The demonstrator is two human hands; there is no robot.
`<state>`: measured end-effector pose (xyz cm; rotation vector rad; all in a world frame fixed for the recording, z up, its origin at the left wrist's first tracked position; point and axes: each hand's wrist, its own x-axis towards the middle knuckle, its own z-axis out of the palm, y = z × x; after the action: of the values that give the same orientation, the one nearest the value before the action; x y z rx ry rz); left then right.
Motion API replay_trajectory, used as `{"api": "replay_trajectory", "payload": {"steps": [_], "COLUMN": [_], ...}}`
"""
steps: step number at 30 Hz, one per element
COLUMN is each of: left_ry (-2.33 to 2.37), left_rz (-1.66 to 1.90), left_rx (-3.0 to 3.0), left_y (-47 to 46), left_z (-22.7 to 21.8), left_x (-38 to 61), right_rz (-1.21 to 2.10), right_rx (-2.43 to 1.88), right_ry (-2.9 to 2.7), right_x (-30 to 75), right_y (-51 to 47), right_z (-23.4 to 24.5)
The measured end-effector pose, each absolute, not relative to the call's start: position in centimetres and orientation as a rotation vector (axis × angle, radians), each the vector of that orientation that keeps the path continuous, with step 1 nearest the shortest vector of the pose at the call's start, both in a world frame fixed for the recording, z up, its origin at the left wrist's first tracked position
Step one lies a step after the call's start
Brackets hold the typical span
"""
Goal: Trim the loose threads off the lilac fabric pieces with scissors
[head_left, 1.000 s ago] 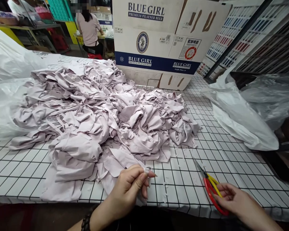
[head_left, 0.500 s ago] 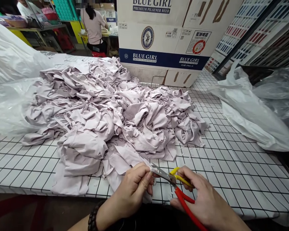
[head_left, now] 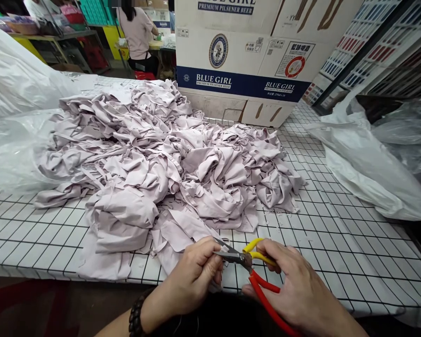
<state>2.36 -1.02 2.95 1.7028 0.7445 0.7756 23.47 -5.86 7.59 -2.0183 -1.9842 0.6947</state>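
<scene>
My left hand (head_left: 192,276) pinches the corner of a pale lilac fabric piece (head_left: 177,231) at the table's near edge, fingers closed on it. My right hand (head_left: 298,292) grips scissors (head_left: 247,262) with one yellow and one red handle. The blades are slightly apart and meet the fabric corner right at my left fingertips. Behind lies a big heap of lilac fabric pieces (head_left: 154,154), spread over the black-gridded white table (head_left: 323,234).
A large Blue Girl beer carton (head_left: 245,61) stands at the back. White and clear plastic bags lie at the right (head_left: 368,164) and left (head_left: 14,117). A person (head_left: 136,37) works at a far table, back turned.
My right hand lifted the scissors from the table at the right and carried them left to the fabric corner held by my left hand; the blades now bite at it.
</scene>
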Motion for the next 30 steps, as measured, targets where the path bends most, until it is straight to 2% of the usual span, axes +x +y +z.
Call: {"api": "replay_trajectory", "payload": {"steps": [17, 24, 30], "left_ry": [0.74, 0.742, 0.738], "left_rz": [0.758, 0.766, 0.762], "left_rx": [1.636, 1.625, 1.601], "left_y": [-1.3, -1.4, -1.3], "left_z": [3.3, 3.3, 3.2], "left_x": [2.3, 2.3, 2.3], "right_rz": [0.896, 0.826, 0.891], "right_rx": [-2.038, -1.972, -1.903], "right_ry": [-2.136, -2.121, -2.11], "right_x": [23.5, 23.8, 24.0], "right_y": [-5.3, -5.3, -5.0], "right_z": [8.0, 7.3, 6.9]}}
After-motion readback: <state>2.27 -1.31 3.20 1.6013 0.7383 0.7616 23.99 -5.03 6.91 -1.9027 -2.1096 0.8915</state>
